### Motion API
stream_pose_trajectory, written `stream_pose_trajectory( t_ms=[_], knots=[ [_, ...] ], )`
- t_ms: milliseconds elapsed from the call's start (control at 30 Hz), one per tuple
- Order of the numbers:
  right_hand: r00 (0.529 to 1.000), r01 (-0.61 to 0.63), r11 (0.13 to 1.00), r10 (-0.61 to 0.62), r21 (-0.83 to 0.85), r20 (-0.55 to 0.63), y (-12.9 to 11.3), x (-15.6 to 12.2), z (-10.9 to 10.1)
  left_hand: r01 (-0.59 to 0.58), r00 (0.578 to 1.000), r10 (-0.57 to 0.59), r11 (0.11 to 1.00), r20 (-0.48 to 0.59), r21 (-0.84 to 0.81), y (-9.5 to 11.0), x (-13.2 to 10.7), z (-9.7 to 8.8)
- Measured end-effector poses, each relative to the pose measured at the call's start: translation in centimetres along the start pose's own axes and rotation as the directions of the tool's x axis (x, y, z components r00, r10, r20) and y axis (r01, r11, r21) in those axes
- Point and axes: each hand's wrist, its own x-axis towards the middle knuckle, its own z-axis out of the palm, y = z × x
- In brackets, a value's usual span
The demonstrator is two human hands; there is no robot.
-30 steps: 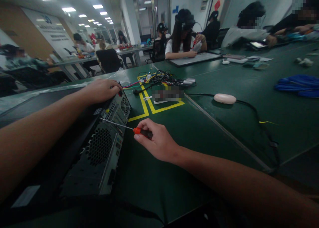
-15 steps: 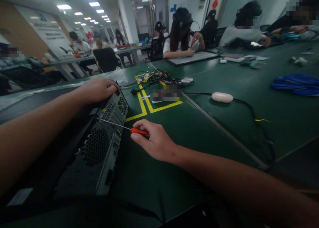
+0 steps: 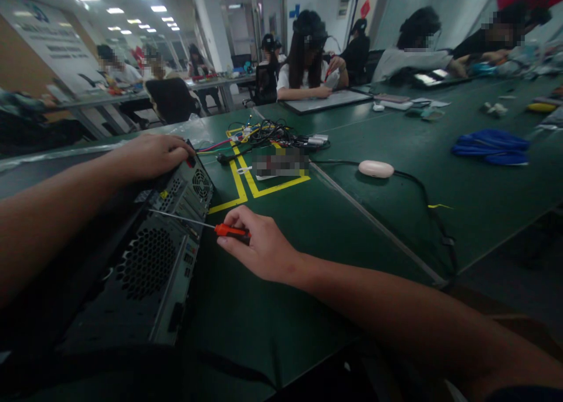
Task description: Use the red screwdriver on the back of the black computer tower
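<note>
A black computer case [image 3: 176,305] lies on the left of the green table, its metal back panel with vent grilles and ports facing right. My left hand [image 3: 158,156] rests on the case's far top corner, fingers curled over the edge. In my right hand [image 3: 259,244] is a screwdriver [image 3: 226,231] with an orange and black handle, held between thumb and fingers. Its long thin shaft points left, and the tip meets the upper edge of the back panel, near a yellow mark. Whether a screw sits under the tip is too small to tell.
Tangled cables [image 3: 277,133] and a blurred-out item [image 3: 281,163] lie beyond, near yellow tape lines [image 3: 281,186]. A pale oval piece [image 3: 376,169] sits on a black cord. A blue bundle [image 3: 490,147] lies at right. Several people sit at tables behind.
The view has turned slightly right, so everything appears shifted left. Both hands keep their places, the screwdriver tip still at the case's edge.
</note>
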Motion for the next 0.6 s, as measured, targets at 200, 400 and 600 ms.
stream_pose_trajectory(
  t_ms=[200,400,600],
  knots=[
    [1.000,-0.012,1.000,0.011,0.020,0.015,0.03,-0.01,0.03,-0.024,1.000,0.024,1.000,0.008,0.010,-0.12,0.07,0.00],
    [1.000,-0.013,1.000,0.013,0.015,0.022,-0.15,0.06,0.04,-0.028,1.000,0.028,1.000,0.009,-0.009,-0.28,0.19,0.07],
    [0.999,-0.029,0.999,0.029,0.027,0.024,-0.29,0.03,0.09,-0.026,1.000,0.026,1.000,0.006,-0.016,-0.26,0.16,0.08]
  ],
)
